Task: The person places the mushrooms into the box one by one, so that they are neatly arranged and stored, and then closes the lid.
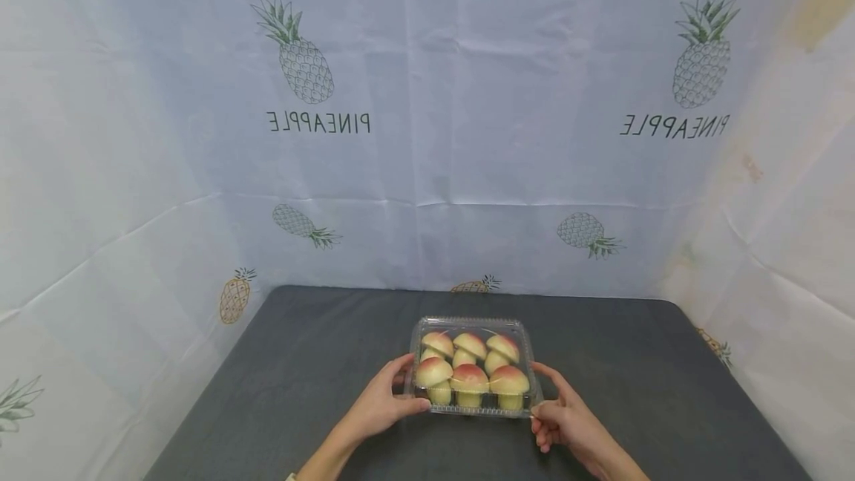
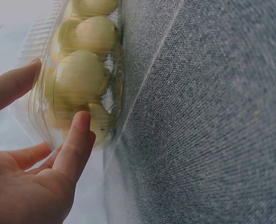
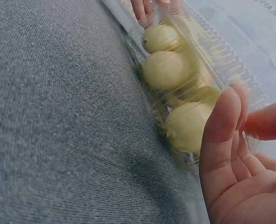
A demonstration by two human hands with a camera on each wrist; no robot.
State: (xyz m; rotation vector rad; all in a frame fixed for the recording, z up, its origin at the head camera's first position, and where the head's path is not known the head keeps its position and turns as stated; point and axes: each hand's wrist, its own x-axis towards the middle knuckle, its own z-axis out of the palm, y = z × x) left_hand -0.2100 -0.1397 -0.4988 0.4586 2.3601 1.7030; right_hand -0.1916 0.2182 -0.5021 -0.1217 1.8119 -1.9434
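Observation:
A clear plastic clamshell box (image 1: pixel 470 321) stands near the middle of the dark tabletop. Inside it, in two rows, are several mushroom-shaped pieces (image 1: pixel 470 377) with pale yellow stalks and red-tinged caps. My left hand (image 1: pixel 384 401) grips the box's left side, thumb at the front corner and fingers farther back along the edge. At the right front corner, my right hand (image 1: pixel 568 416) pinches the rim between thumb and fingers. Both wrist views show the box wall (image 2: pixel 46 105) close over the cloth; whether its base touches the cloth I cannot tell.
Dark grey cloth (image 1: pixel 314 347) covers the table. Pale curtains (image 1: pixel 434 154) printed with pineapples hang behind it and along both sides.

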